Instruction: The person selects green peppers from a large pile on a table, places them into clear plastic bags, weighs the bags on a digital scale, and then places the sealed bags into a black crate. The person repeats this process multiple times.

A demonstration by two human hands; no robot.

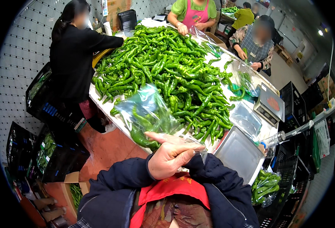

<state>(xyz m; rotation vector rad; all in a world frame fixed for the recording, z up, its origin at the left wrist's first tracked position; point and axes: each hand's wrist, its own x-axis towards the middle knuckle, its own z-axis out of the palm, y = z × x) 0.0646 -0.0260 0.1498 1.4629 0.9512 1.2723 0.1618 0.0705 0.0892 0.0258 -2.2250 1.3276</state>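
Note:
A clear plastic bag (154, 108) with green peppers in it lies at the near edge of the table, its mouth end toward me. My left hand (167, 157) is closed on the gathered mouth end, knuckles up and thumb toward the right. Just behind it, my right hand (192, 144) is at the same end of the bag, its fingers largely hidden by the left hand and the plastic. A large curved green pepper (141, 139) shows beside the fingers, at the bag's near left side. Beyond the bag rises a big heap of long green peppers (167, 72).
To my right are a grey metal tray (239, 155), a weighing scale (270, 102) and a bag of peppers (265, 186). Black crates (61, 152) stand on the left floor. Co-workers stand round the table; one at the right (257, 45) handles a pepper and a bag.

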